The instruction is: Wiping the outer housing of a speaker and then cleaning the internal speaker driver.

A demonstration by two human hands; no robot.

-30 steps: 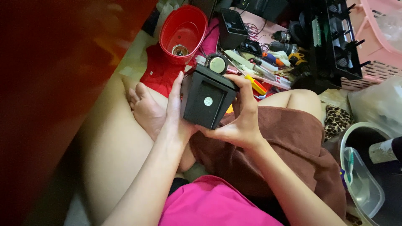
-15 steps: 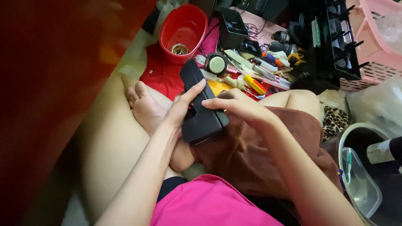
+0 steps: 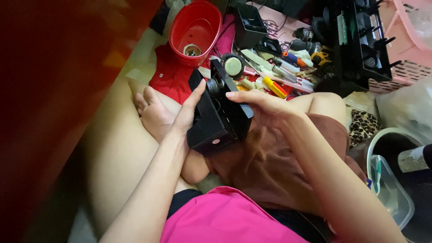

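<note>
Black box (image 3: 218, 117) now tipped open-side up over lap, no longer flat-faced; left hand (image 3: 186, 112) bracing its side, right hand (image 3: 258, 103) clasping top edge, both grips closed on it, inner parts exposed.

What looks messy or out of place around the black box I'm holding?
Both hands, left and right, hold the black box tilted. Beyond it, screwdrivers and small parts lie scattered loose on the floor beside the red bowl.

Left hand (image 3: 186, 112) flat with thumb up, pressed along one side; right hand (image 3: 265, 105) curled over the top with fingers (image 3: 238, 95) spread; both forearms reaching forward from below, close together over the lap.
</note>
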